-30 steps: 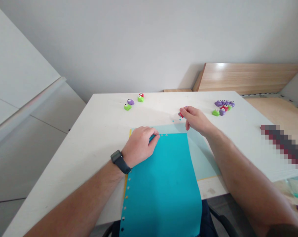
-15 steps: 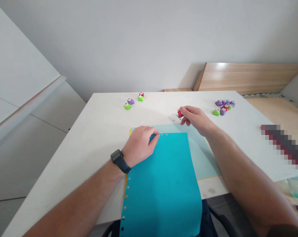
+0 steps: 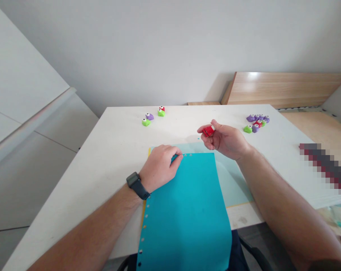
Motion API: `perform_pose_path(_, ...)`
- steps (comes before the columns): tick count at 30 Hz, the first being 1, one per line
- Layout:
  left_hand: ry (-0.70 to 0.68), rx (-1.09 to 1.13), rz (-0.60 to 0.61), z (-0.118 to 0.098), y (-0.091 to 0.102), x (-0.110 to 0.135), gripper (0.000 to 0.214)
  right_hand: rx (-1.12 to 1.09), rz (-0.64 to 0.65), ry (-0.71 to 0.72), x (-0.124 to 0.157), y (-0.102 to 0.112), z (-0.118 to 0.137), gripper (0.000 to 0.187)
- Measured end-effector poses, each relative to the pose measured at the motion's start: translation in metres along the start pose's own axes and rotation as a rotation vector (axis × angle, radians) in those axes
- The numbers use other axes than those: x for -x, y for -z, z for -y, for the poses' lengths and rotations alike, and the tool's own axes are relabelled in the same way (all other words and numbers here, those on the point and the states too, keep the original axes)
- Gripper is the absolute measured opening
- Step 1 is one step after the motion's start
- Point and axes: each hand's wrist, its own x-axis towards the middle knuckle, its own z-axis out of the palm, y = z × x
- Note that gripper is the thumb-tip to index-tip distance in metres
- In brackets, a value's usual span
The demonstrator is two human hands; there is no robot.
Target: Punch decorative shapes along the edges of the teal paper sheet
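Observation:
A blue sheet [image 3: 187,210] with small holes along its left and top edges hangs over the table's front edge. My left hand [image 3: 163,162], a watch on its wrist, is closed, thumb and finger pinching the sheet's top edge. To the right, my right hand [image 3: 224,139] is turned partly palm up above the table. Its fingers and thumb are closed around a small red paper punch [image 3: 209,130] with a white part on it. A tiny blue paper bit [image 3: 198,138] lies beneath this hand. Under the sheet is a pale blue mat [image 3: 235,188] with a yellow edge.
Several purple, green and red toy-like pieces with eyes [image 3: 255,128] stand in a group at the right rear of the white table [image 3: 111,150]. A few more such pieces [image 3: 146,122] are at the left rear. A wooden panel [image 3: 283,88] rises behind the right side.
My right hand has rolled over, bringing the palm and the red paper punch into view. It now covers some of the blue bits. My left hand keeps its pinch on the sheet.

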Motion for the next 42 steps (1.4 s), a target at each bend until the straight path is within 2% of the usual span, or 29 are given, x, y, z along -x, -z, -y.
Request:
perform_pose_path(5, 0.004, -0.002, 0.004, 0.000, 0.000, 0.000, 0.016, -0.009, 0.029, -0.047, 0.002, -0.003, 0.002, 0.048)
perform_pose_path(12, 0.003, 0.004, 0.004, 0.000, 0.001, 0.000, 0.017, -0.025, 0.007, -0.089, 0.001, -0.002, 0.002, 0.047)
perform_pose_path(24, 0.003, 0.009, -0.012, -0.001, 0.001, 0.000, 0.017, -0.008, 0.008, -0.102, -0.001, -0.003, 0.002, 0.045)
perform_pose_path(29, 0.005, 0.006, -0.007, 0.000, 0.001, 0.000, 0.016, -0.010, 0.022, -0.049, 0.000, -0.006, -0.001, 0.039)
perform_pose_path(37, 0.013, 0.015, -0.004, 0.000, 0.001, 0.000, 0.016, 0.156, 0.028, 0.023, 0.000, -0.007, -0.006, 0.036)
perform_pose_path(42, 0.019, 0.021, 0.004, -0.001, 0.001, 0.000, 0.016, 0.397, 0.020, 0.112, -0.002, -0.003, -0.013, 0.036)
